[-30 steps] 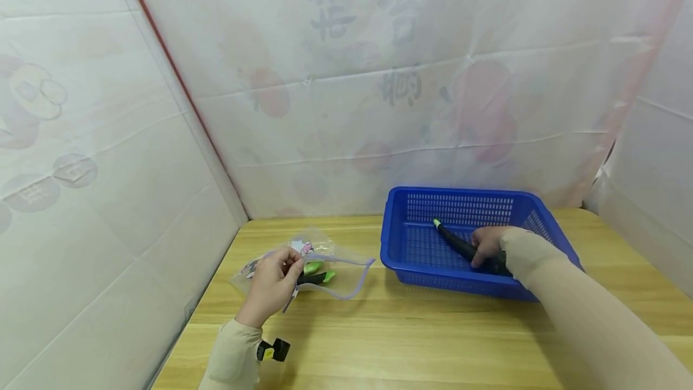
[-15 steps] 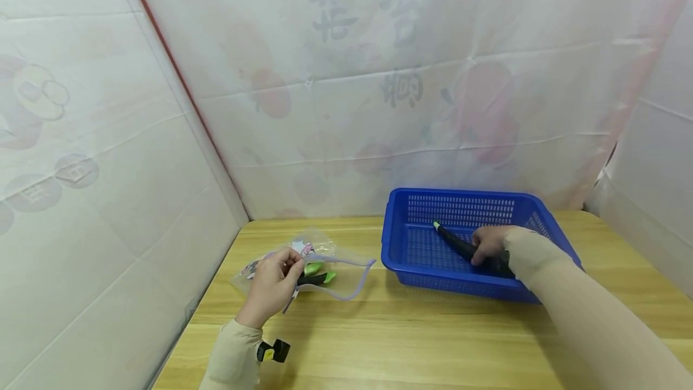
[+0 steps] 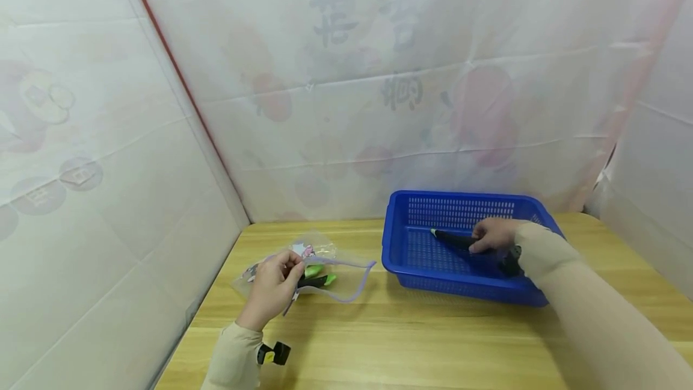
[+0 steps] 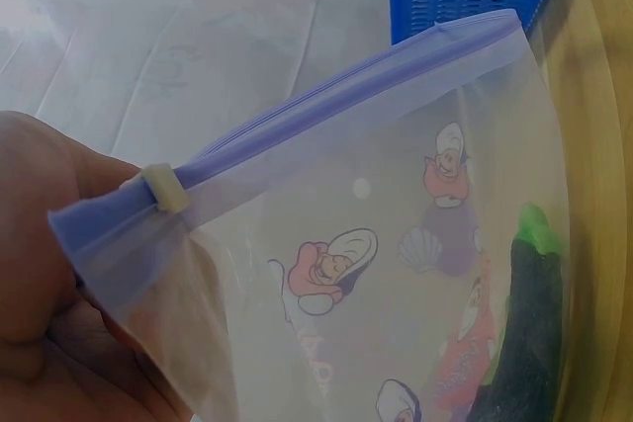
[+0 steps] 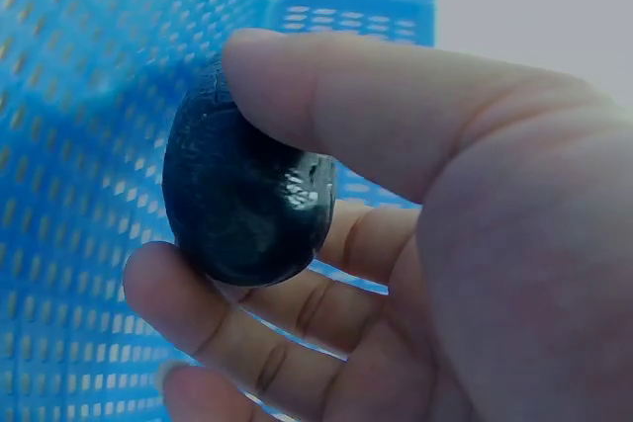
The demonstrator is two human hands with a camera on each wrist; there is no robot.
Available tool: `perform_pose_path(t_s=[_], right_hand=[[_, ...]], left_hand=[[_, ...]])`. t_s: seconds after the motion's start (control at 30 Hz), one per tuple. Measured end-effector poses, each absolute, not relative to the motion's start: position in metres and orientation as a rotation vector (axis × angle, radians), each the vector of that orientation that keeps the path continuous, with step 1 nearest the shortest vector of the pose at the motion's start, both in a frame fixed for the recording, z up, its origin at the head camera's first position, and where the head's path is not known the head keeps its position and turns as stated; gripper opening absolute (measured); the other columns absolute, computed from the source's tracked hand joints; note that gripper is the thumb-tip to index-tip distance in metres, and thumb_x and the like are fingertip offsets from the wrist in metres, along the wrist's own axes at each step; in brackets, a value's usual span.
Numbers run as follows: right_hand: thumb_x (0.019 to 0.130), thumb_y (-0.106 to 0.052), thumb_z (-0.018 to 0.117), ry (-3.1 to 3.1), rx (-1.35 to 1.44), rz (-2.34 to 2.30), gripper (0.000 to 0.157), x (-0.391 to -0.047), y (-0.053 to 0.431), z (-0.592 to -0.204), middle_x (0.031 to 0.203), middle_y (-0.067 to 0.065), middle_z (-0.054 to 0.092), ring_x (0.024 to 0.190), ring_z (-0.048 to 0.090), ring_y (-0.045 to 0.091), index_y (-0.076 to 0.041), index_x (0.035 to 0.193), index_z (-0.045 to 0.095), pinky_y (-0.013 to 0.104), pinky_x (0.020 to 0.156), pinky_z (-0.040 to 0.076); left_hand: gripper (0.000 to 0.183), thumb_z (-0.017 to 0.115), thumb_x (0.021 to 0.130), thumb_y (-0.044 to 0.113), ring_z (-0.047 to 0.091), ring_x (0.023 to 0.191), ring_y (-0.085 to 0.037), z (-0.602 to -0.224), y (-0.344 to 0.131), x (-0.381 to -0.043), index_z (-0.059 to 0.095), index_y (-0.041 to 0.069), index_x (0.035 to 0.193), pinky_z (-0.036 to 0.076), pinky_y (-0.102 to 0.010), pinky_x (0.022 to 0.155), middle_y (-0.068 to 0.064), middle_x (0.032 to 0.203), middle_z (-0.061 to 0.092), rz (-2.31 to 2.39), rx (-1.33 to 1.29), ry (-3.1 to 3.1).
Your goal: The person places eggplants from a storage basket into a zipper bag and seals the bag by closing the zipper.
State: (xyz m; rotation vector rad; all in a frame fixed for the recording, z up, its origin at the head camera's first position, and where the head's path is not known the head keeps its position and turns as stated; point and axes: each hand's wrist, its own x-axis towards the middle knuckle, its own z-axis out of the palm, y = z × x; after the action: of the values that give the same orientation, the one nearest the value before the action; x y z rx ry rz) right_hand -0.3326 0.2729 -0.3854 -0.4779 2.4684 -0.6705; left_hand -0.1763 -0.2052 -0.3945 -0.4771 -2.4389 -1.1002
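Note:
My left hand (image 3: 274, 284) pinches the corner of a clear zip bag (image 3: 346, 281) with a purple zip edge, its mouth spread to the right. In the left wrist view a pale slider (image 4: 164, 188) sits on the zip by the fingers, and cartoon prints cover the plastic. Dark eggplants with green caps lie in the bag, one eggplant (image 4: 526, 313) showing at its right side. My right hand (image 3: 498, 235) grips a long dark eggplant (image 5: 247, 190) inside the blue basket (image 3: 395, 233), thumb on one side and fingers curled on the other. The eggplant's pale tip points left.
The basket stands at the right rear of the wooden table (image 3: 357, 348), close to the back curtain (image 3: 335, 107). The bag lies at the left. Another curtain (image 3: 108, 245) borders the table's left side.
My right hand has risen slightly in the basket, and the gripped eggplant has tilted closer to level. The left hand and bag stay nearly still.

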Motion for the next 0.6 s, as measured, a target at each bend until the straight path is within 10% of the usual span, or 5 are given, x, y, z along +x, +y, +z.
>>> perform_pose_path(t_s=[0.6], right_hand=[[0.094,-0.04,0.061,2.747,-0.636,-0.798,0.046,-0.314,0.272,-0.359,0.099,0.007,0.062,0.078,0.061,0.019,0.0,0.116,0.059,0.036,0.068,0.051]], left_hand=[[0.016,0.06,0.095,0.007,0.038,0.044,-0.005,-0.392,-0.2,-0.182,0.061,0.019,0.084,0.035,-0.024,0.043,0.007,0.069,0.053,-1.116,-0.479,-2.422]])
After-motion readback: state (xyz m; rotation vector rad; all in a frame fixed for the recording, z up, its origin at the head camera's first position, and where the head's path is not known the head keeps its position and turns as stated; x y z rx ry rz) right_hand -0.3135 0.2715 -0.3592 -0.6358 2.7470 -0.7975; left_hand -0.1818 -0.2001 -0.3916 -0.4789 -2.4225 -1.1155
